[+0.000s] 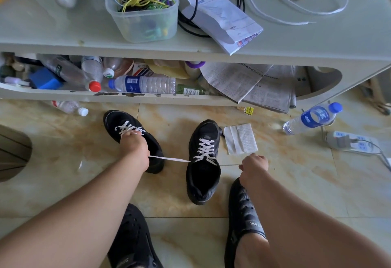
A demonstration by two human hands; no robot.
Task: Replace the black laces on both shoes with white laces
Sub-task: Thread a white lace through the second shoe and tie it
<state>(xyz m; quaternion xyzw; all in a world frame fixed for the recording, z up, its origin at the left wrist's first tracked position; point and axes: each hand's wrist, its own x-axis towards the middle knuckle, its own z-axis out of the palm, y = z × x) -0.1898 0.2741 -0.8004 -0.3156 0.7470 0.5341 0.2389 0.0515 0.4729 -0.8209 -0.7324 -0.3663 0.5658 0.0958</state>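
Two black shoes stand on the tiled floor, both threaded with white laces. The right shoe (203,162) sits in the middle with its white lace (206,149) crossed up the eyelets. My left hand (135,150) grips one end of that lace, which runs taut to the shoe's top eyelets. My right hand (254,167) pinches the other end, pulled out to the right. The left shoe (127,129) lies behind my left hand, partly hidden by it.
A low white table (148,47) stands just beyond the shoes, with a clear tub of cords (141,3), papers, and a loose white lace (296,13) on top. Bottles and newspapers fill its shelf. A tissue (240,138), water bottle (313,118) and power strip (351,143) lie to the right. My own feet in black shoes are below.
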